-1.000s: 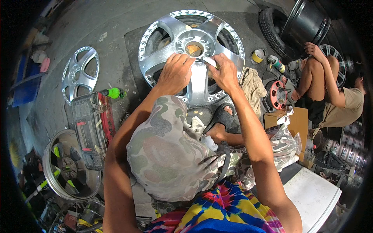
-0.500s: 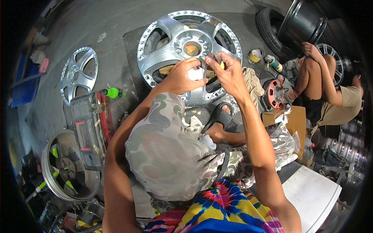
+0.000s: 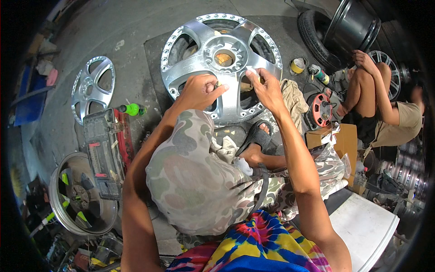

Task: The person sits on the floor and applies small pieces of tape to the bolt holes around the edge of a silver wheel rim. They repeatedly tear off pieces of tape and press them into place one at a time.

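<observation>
A silver five-spoke wheel face [image 3: 176, 70] lies in front of me, with bolt holes round its rim and a round opening at its hub. My left hand [image 3: 198, 92] is over its near left spoke, fingers curled in and thumb stretched to the right; whatever the fingers may hold is hidden. At the near right of the hub, my right hand [image 3: 268, 90] pinches a small pale piece [image 3: 251, 70] between thumb and fingers. The kind of that piece is too small to make out. Bright light falls on the near spoke [image 3: 229, 97] between my hands.
A smaller silver wheel face [image 3: 92, 86] lies at left, near a green bottle [image 3: 130, 109], a toolbox [image 3: 100, 154] and a wheel barrel [image 3: 56, 192]. To the right are a beige cloth [image 3: 293, 102], a yellow can [image 3: 298, 66], a tyre [image 3: 312, 41] and a seated person [image 3: 389, 118].
My hands have moved apart; the left shifted left with its fingers curling in, the right slightly lower. The dark piece seen in my right fingers now shows a pale side or is hidden.
</observation>
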{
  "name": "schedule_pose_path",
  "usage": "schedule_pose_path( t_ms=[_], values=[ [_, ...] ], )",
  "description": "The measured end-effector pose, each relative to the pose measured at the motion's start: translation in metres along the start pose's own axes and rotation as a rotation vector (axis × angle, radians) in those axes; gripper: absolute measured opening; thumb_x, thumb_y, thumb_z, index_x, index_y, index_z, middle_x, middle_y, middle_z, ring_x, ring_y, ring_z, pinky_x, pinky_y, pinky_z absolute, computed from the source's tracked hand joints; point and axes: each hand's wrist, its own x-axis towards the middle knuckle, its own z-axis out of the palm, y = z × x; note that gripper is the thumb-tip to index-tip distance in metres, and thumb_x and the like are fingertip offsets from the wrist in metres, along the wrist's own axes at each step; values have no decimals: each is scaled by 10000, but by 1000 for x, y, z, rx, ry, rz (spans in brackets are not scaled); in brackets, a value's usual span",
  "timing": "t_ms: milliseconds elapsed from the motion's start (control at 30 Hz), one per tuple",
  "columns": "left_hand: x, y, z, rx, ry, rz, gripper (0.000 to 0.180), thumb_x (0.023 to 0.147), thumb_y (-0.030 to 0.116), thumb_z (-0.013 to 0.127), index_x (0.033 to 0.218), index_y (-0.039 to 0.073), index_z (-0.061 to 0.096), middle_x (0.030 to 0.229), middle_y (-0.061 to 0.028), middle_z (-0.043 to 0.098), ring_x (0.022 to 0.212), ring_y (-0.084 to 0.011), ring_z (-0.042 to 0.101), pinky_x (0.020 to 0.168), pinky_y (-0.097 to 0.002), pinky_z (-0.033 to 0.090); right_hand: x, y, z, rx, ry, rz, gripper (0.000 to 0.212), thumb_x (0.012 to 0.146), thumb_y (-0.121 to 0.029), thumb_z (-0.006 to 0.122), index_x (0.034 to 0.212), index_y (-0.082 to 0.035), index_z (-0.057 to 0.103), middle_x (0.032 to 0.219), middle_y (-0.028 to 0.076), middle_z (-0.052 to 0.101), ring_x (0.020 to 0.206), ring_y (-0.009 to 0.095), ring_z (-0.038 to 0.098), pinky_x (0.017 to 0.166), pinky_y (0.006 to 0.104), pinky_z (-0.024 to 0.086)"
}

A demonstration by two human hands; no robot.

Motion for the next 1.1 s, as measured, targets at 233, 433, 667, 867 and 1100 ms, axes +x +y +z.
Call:
schedule_pose_path(
  t_ms=[233, 433, 667, 867, 1100],
  values=[
    [-5, -5, 5, -153, -56, -178, 239, 1063, 181, 605, 1052, -12, 745, 839, -96, 717, 713, -136, 625, 696, -307, 508, 4, -16, 14, -225, -23, -66, 277, 1043, -294, 638, 1189, -64, 693, 888, 246, 731, 851, 467, 709, 756, 530, 524],
    [-11, -6, 6, -304, 36, -47, 285, 1054, 77, 517, 1206, -6, 743, 1078, -121, 757, 877, -155, 697, 809, -311, 558, 11, -6, 20, -295, -12, -195, 239, 1037, -272, 633, 1211, -126, 706, 1084, 200, 762, 916, 439, 728, 803, 535, 549],
    [-6, -8, 4, -139, 69, 12, 283, 1009, 34, 551, 1214, 13, 744, 1077, -115, 758, 960, -197, 719, 898, -359, 554, 12, -9, 17, -270, -71, -186, 248, 1027, -273, 645, 1201, -127, 743, 1043, 193, 770, 875, 410, 733, 786, 505, 556],
    [2, -14, 28, 107, 140, 158, 265, 987, 60, 617, 1218, 28, 742, 1011, -156, 695, 963, -353, 706, 864, -446, 555, 16, -5, 10, -181, -119, -79, 264, 1016, -274, 670, 1217, -124, 752, 953, 178, 774, 788, 380, 729, 746, 478, 553],
    [12, -15, 42, 390, 9, 205, 425, 940, 41, 620, 1350, 100, 717, 1034, -164, 604, 1038, -360, 658, 891, -477, 533, 10, -5, 16, -216, -43, -208, 257, 1014, -257, 670, 1214, -126, 764, 921, 210, 764, 758, 356, 722, 736, 467, 551]
  ],
)
